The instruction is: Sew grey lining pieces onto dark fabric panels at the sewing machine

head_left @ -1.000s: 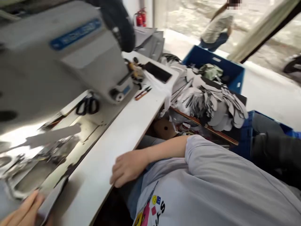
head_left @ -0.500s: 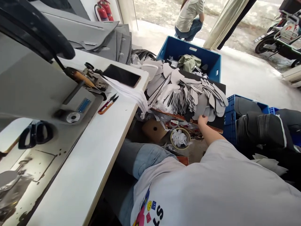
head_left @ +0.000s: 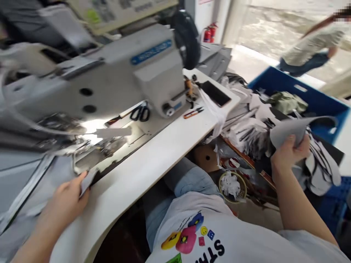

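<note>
My right hand (head_left: 290, 155) is closed on a curved grey fabric piece (head_left: 290, 129), lifted above the heaps of cut pieces (head_left: 253, 135) at the right. My left hand (head_left: 68, 199) is at the front edge of the sewing machine bed, its fingers closed on a small grey fabric piece (head_left: 88, 180). Just beyond it stands the sewing machine (head_left: 156, 76), its lamp lighting the needle area, which is blurred. Larger grey material (head_left: 61, 170) lies on the table to the left of that hand.
Black-handled scissors (head_left: 140, 112), orange thread snips (head_left: 193, 113) and a phone (head_left: 215, 93) lie along the white table (head_left: 153, 157). Below are a basket of white scraps (head_left: 231, 186) and a cardboard box (head_left: 205, 159). Behind the heaps stands a blue crate (head_left: 312, 87); a person (head_left: 307, 54) is beyond it.
My view has swung left toward the sewing machine. My right hand has raised a grey fabric piece off the heap. My left hand has come into view with a small grey piece.
</note>
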